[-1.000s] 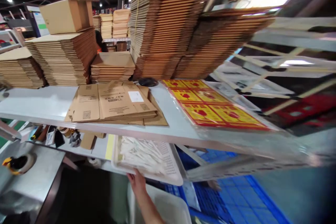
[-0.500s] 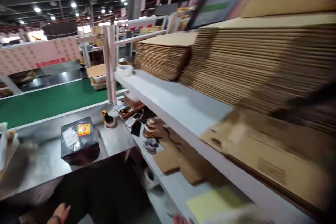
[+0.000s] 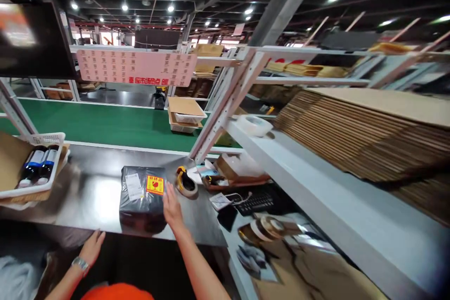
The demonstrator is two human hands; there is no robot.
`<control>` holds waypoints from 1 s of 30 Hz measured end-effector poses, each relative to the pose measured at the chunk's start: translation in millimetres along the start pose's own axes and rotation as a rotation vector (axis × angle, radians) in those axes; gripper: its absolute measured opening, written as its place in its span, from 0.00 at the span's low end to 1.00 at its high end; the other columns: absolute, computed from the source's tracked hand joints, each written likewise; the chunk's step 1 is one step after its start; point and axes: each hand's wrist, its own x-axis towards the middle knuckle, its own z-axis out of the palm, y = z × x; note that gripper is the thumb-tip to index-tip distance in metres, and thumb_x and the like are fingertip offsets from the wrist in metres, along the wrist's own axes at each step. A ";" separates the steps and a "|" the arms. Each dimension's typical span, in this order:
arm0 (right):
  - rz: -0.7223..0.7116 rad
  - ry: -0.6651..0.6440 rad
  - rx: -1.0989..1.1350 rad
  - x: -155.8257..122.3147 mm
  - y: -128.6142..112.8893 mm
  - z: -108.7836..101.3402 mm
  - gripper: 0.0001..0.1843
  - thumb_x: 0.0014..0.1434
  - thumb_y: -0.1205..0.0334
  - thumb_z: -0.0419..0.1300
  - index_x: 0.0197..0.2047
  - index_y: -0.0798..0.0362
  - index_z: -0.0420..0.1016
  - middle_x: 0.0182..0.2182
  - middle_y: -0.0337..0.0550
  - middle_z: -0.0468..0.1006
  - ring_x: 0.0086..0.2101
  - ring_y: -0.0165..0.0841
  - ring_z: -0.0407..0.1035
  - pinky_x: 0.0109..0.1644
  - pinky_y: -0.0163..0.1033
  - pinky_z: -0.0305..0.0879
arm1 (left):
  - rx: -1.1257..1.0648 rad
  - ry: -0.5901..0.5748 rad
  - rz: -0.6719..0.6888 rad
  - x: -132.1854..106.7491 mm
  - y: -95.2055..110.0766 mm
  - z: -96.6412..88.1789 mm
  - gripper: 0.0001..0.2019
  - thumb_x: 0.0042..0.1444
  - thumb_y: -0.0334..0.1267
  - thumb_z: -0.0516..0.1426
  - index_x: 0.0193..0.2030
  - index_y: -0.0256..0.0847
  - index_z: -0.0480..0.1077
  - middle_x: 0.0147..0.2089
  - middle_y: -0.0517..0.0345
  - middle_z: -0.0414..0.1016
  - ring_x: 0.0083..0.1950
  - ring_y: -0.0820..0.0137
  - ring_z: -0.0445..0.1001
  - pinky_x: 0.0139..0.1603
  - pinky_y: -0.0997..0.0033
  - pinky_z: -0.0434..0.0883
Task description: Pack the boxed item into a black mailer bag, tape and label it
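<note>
A black wrapped parcel (image 3: 140, 197) with a white label and a yellow-red fragile sticker lies on the steel worktop (image 3: 94, 197). My right hand (image 3: 171, 207) reaches forward with fingers spread and rests against the parcel's right side, just below the sticker. My left hand (image 3: 92, 246), with a watch at the wrist, lies open at the worktop's front edge, left of the parcel, holding nothing.
A tape dispenser (image 3: 184, 182) sits right of the parcel. A white basket with dark bottles (image 3: 38, 165) stands at the far left. A green conveyor belt (image 3: 105, 124) runs behind. On the right, a white shelf (image 3: 316, 183) carries flat cardboard stacks (image 3: 365, 126) and a tape roll (image 3: 254, 125).
The view swung left from the cardboard shelf to the steel worktop. My right hand left the white tray under the shelf and now touches the black parcel; my left hand came to the worktop's edge.
</note>
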 end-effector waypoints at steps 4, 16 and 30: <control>-0.060 -0.114 -0.208 48.1 -0.1 44.5 0.36 0.73 0.48 0.50 0.75 0.60 0.70 0.78 0.60 0.65 0.81 0.50 0.49 0.85 0.62 0.45 | -0.148 -0.042 0.080 19.7 14.2 -17.2 0.44 0.64 0.57 0.47 0.77 0.25 0.64 0.77 0.34 0.71 0.78 0.55 0.72 0.81 0.61 0.64; 0.122 -0.375 -0.629 74.7 -0.9 68.5 0.41 0.73 0.47 0.57 0.81 0.60 0.61 0.83 0.62 0.49 0.82 0.56 0.37 0.84 0.68 0.29 | -0.241 -0.106 0.140 34.7 5.3 -47.7 0.51 0.60 0.64 0.53 0.79 0.23 0.60 0.79 0.30 0.69 0.78 0.49 0.72 0.78 0.54 0.69; -0.417 -0.774 -0.786 79.1 -65.9 134.8 0.44 0.79 0.41 0.47 0.85 0.62 0.48 0.84 0.64 0.40 0.82 0.57 0.37 0.83 0.72 0.41 | -0.339 -0.023 0.105 17.0 76.1 2.5 0.55 0.61 0.71 0.51 0.81 0.25 0.59 0.81 0.27 0.64 0.80 0.45 0.68 0.78 0.46 0.68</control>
